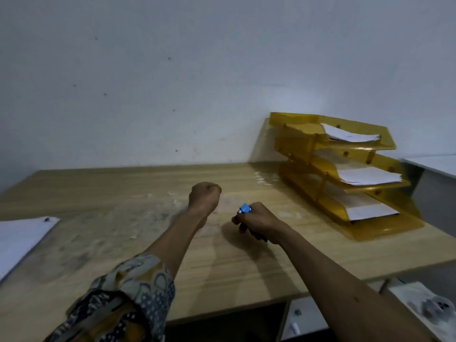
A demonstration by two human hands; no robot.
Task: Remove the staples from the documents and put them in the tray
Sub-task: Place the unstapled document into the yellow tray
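A yellow three-tier tray stands at the back right of the wooden table, with white papers on each tier. A white document with a dark clip or staple at its far corner lies at the left edge. My right hand grips a blue staple remover just above the table's middle, left of the tray. My left hand hovers beside it as a closed fist, and nothing shows in it.
White scuffs and small paper bits mark the table's middle. A grey-white cabinet stands right of the tray. Below the table's right front edge are a drawer unit and a plastic bag. A plain wall runs behind.
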